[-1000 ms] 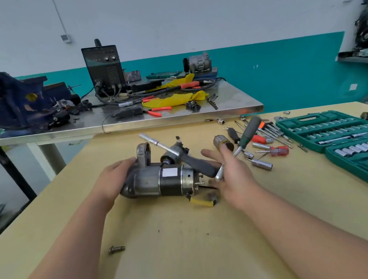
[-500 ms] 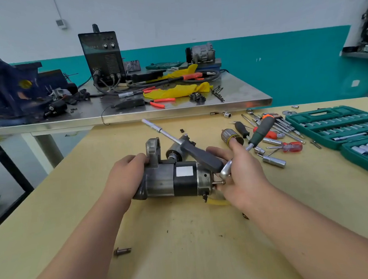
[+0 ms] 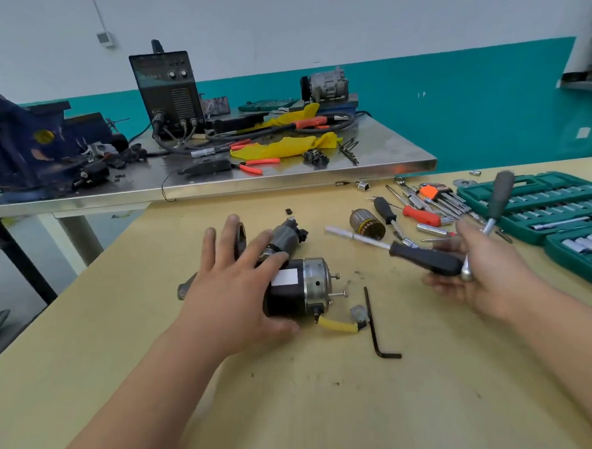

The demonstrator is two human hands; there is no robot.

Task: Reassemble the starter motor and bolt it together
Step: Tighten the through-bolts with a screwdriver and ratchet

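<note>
The starter motor [image 3: 301, 289] lies on its side on the wooden bench [image 3: 300, 410]. Two long bolts [image 3: 339, 285] stick out of its silver end cap, and a yellow-sleeved lead [image 3: 338, 326] trails from it. My left hand [image 3: 229, 288] rests on the motor's body with the fingers spread straight and the thumb low at the front. My right hand [image 3: 484, 276] is well to the right of the motor, palm up. It holds a black-handled driver [image 3: 426, 261] whose silver shaft points left, and a grey-handled ratchet [image 3: 499, 196] that sticks upward.
A black Allen key [image 3: 374, 324] lies just right of the motor. An armature [image 3: 366, 224], screwdrivers [image 3: 422, 215] and loose sockets are scattered behind. Green socket cases [image 3: 567, 212] fill the right edge. A steel table [image 3: 284, 177] with a welder and a vise stands beyond.
My right hand has pulled the two tools away from the motor's end cap to the right. My left hand's fingers have opened out over the motor, which now lies on the bench.
</note>
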